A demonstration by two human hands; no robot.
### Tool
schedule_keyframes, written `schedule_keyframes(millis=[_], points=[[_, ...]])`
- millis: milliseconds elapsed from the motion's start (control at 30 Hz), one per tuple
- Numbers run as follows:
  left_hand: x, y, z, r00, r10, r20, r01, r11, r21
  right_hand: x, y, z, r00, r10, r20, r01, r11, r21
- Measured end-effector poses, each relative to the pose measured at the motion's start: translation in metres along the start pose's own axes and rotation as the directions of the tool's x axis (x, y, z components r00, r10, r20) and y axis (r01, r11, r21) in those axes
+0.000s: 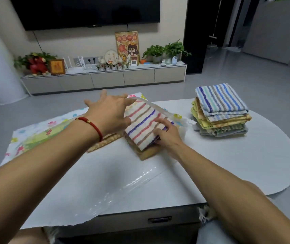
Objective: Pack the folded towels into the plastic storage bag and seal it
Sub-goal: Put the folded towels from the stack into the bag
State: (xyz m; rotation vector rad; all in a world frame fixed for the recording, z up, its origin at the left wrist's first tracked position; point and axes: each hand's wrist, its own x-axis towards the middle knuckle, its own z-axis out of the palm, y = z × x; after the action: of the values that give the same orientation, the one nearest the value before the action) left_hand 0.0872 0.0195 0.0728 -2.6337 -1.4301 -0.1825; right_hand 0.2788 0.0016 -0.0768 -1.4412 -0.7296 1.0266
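Head view: left hand (111, 113) spread over bag (35, 132) mouth; right hand (167, 136) fingers flat on striped towel (144, 127).

White table (246, 164), low media cabinet (105, 80) beneath a wall-mounted television (87, 11), potted plants (165, 50), framed cartoon picture (127, 44) — grey tiled floor (228, 76).

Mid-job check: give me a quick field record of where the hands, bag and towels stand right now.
left hand: open, fingers spread, lifting the bag's mouth
right hand: pressing on the striped towel, pushing it in
striped towel: red, brown and purple stripes, on a brown towel, partly inside the bag
storage bag: flower print, flat on the white table, unsealed
towel stack: waiting to the right, blue-striped on top
sealed: not yet
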Motion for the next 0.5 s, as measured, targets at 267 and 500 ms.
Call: schedule_keyframes(millis=[267,500], points=[[-0.002,0.001,0.009,1.0,0.01,0.004,-0.01,1.0,-0.006,0.013,0.013,0.003,0.974,-0.149,-0.169,0.096,0.953,-0.287],[0.002,-0.001,0.011,1.0,0.0,-0.014,0.0,1.0,-0.009,0.003,0.014,-0.014,0.981,-0.191,-0.027,0.158,0.878,-0.451]])
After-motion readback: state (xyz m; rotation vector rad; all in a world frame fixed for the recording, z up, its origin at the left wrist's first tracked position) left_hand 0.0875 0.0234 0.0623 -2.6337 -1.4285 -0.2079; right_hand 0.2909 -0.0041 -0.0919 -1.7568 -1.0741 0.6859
